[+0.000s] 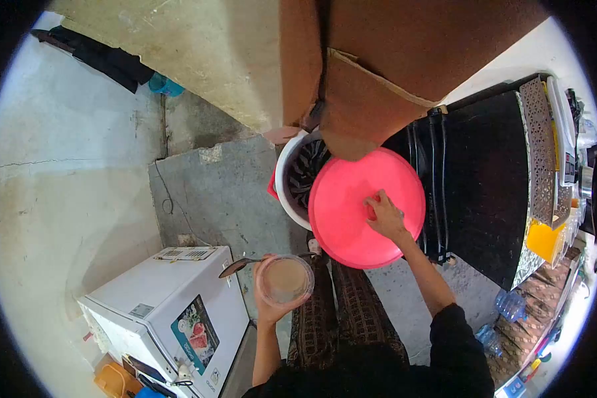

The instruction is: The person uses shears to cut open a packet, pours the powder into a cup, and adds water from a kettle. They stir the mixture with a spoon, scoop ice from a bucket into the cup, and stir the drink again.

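Note:
My right hand (386,215) is closed round the small knob at the middle of a round pink lid (351,225). The lid hangs over the right part of a white bucket (287,189), whose dark, patterned inside shows at the left. My left hand (270,306) holds a clear round container (286,280) with a pale cloudy content. A spoon (235,267) lies across the container's upper edge, its dark end sticking out to the left.
A white appliance (119,285) stands at the lower left. Brown fabric (378,60) hangs above the bucket. To the right are a black-topped unit (481,186), a yellow container (544,240) and clear plastic bottles (511,305). A cable lies on the grey floor (205,192).

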Demonstrator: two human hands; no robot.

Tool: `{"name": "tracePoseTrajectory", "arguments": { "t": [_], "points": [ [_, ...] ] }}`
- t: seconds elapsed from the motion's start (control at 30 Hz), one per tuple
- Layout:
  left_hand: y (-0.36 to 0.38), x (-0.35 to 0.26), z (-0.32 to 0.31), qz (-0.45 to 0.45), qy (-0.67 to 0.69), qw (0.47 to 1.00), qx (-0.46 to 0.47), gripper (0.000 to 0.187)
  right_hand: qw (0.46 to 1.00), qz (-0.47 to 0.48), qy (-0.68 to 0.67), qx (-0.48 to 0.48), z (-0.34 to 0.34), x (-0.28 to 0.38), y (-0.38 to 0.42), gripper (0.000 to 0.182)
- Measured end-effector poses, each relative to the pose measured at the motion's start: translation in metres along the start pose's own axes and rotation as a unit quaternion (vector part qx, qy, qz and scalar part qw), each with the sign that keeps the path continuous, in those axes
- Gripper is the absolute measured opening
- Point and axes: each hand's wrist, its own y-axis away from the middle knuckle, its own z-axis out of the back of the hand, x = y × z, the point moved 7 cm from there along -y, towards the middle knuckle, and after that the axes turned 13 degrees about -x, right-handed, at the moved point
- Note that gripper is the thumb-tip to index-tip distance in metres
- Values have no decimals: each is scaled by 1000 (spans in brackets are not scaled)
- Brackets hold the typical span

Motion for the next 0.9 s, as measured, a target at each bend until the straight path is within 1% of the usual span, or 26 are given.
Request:
{"name": "tracePoseTrajectory", "arguments": {
  "t": [0.07,0.1,0.17,0.2,0.27,0.3,0.37,0.4,0.43,0.47,0.5,0.53,0.57,0.63,0.7,0.8,0.83,0.9],
  "points": [
    [3,6,4,7,-5,1000,-4,82,998,-1,-28,-64,0,-12,22,45],
    [4,9,5,12,-10,1000,-8,82,998,-1,-27,-63,1,-14,31,45],
    [5,8,5,10,-6,1000,-13,82,994,-43,17,-97,8,-24,48,42],
    [5,7,6,6,-4,1000,-19,82,994,-43,17,-96,10,-29,55,42],
    [4,4,6,0,-21,1000,-15,81,985,-63,-62,-150,24,-44,67,37],
    [4,3,6,-6,-37,999,-11,81,985,-63,-60,-149,33,-47,70,37],
    [6,4,4,-2,-27,1000,-12,81,956,-25,-198,-215,63,-46,76,34],
    [6,4,3,0,-18,1000,-13,80,939,-39,-248,-234,71,-52,77,33],
    [5,2,2,1,-17,1000,-12,80,909,-78,-320,-256,77,-58,77,34],
    [4,-1,0,-3,-28,1000,-9,81,863,-91,-424,-259,76,-68,75,33],
    [4,-4,-2,-6,-40,999,-6,81,806,-103,-522,-259,72,-83,74,32],
    [5,-2,-5,-6,-37,999,-4,81,743,-200,-586,-253,58,-112,82,30],
    [6,2,-6,6,-21,1000,-2,81,665,-295,-643,-241,42,-127,88,28],
    [5,6,-5,18,-7,1000,2,82,663,-294,-646,-238,39,-141,108,28],
    [4,5,-12,-16,-47,998,32,82,665,-287,-651,-228,37,-146,121,28],
    [4,4,-20,-2,-20,999,39,82,664,-285,-657,-214,42,-167,93,28],
    [4,4,-23,-1,-20,999,40,82,663,-285,-659,-210,43,-172,101,28],
    [5,4,-26,-1,-28,999,45,82,659,-289,-664,-204,42,-189,89,28]
  ]
}}
